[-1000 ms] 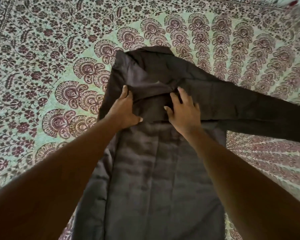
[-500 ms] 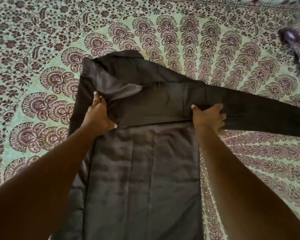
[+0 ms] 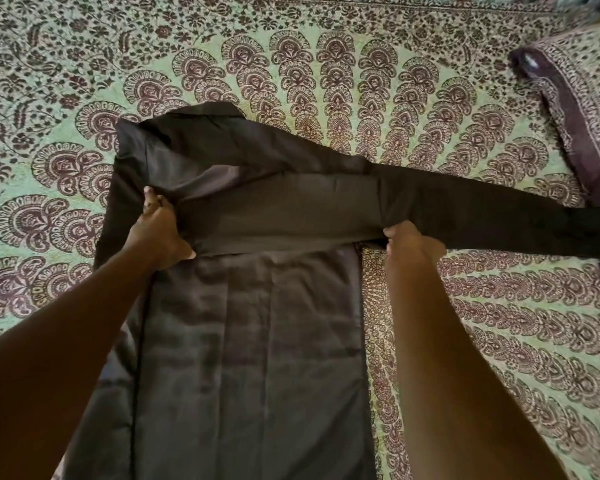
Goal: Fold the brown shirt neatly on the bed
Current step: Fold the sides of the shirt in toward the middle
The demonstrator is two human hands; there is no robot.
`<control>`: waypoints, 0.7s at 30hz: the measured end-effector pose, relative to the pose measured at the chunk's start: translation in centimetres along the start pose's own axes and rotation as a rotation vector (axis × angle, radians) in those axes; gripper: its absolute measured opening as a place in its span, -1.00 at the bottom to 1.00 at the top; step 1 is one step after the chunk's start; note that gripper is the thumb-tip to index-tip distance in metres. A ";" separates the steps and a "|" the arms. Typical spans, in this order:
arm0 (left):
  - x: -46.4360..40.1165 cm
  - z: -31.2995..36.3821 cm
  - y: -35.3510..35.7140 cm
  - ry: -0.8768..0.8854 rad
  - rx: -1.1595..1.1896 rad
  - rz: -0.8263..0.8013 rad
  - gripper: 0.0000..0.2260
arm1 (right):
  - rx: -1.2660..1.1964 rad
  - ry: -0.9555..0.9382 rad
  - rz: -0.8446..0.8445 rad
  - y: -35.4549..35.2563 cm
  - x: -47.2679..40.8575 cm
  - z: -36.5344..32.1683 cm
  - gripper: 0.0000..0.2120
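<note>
Head view: paisley-printed bedsheet (image 3: 430,98).

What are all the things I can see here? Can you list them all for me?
Dark brown long-sleeved cloth shirt: one, brown, flat mid-bed, its sleeve stretched across to the right.
Pale green bedsheet with maroon paisley print: one, green and maroon, under everything.
Folded patterned cloth with maroon border: one, cream and maroon, upper right.
Left hand: one, holds the shirt's left side by the shoulder fold.
Right hand: one, grips the sleeve at the body's right edge.
</note>
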State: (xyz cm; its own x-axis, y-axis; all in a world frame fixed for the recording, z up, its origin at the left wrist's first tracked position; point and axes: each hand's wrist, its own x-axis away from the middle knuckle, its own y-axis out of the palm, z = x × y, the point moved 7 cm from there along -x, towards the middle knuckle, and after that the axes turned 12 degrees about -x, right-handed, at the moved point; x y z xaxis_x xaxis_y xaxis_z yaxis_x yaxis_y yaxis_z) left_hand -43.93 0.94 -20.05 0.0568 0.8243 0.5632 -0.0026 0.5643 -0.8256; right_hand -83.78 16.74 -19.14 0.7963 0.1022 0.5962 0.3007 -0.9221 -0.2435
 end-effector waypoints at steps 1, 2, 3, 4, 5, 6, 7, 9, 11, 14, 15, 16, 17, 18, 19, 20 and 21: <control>0.0 0.1 0.1 -0.012 0.002 0.001 0.13 | -0.030 0.032 -0.016 -0.5 -0.8 0.7 -0.72; -0.1 0.1 0.2 -0.025 0.007 0.000 0.12 | -0.037 0.067 -0.042 -1.0 -1.4 1.5 -0.73; -0.2 0.2 0.3 -0.031 0.014 -0.005 0.11 | -0.050 0.102 -0.083 -1.7 -1.9 2.0 -0.76; -0.3 0.3 0.4 -0.034 0.019 -0.010 0.10 | -0.079 0.153 -0.121 -2.2 -2.4 2.5 -0.78; -0.5 0.5 0.5 -0.033 0.020 -0.013 0.09 | -0.114 0.180 -0.137 -2.6 -3.0 2.7 -0.76; -0.7 0.7 0.5 -0.032 0.016 -0.012 0.08 | -0.154 0.177 -0.132 -3.1 -3.7 2.5 -0.70; -0.8 0.8 0.5 -0.036 0.015 -0.002 0.06 | -0.171 0.173 -0.112 -3.6 -3.7 1.8 -0.65; -0.7 1.5 0.2 -0.041 -0.001 0.068 0.01 | -0.165 0.137 -0.058 -4.5 -4.6 0.5 -0.62; -0.2 2.7 -0.2 -0.009 -0.050 0.164 -0.03 | -0.185 0.086 0.000 -5.1 -5.1 -0.8 -0.66; 0.6 4.3 0.2 0.031 -0.060 0.230 -0.15 | -0.325 0.118 -0.098 -4.8 -4.2 -1.2 -0.58; 0.6 4.5 0.6 0.033 -0.021 0.228 -0.19 | -0.385 0.123 -0.120 -4.8 -3.9 -1.2 -0.54; 0.5 4.6 1.0 0.035 0.017 0.221 -0.23 | -0.458 0.126 -0.149 -4.5 -3.2 -1.3 -0.56; 0.3 4.7 1.2 0.032 0.050 0.209 -0.25 | -0.519 0.136 -0.205 -4.0 -2.3 -1.4 -0.68; 0.0 4.6 1.4 0.025 0.078 0.205 -0.28 | -0.554 0.156 -0.273 -3.4 -1.1 -1.4 -0.84; -0.4 4.5 1.4 0.015 0.103 0.209 -0.30 | -0.580 0.178 -0.349 -2.4 0.3 -1.4 -0.93; -0.7 4.4 1.2 0.010 0.124 0.239 -0.34 | -0.589 0.184 -0.422 -1.5 2.0 -1.4 -0.85; -0.8 4.3 0.7 0.004 0.146 0.296 -0.39 | -0.590 0.185 -0.497 -0.5 3.7 -1.6 -0.82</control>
State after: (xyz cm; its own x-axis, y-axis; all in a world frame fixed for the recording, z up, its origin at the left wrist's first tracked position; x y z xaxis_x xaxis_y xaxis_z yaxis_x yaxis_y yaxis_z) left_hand -48.31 0.86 -20.97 0.0360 0.9534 0.2995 -0.1629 0.3012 -0.9395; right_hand -81.79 17.00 -15.61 0.5261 0.5380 0.6586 0.2293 -0.8355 0.4994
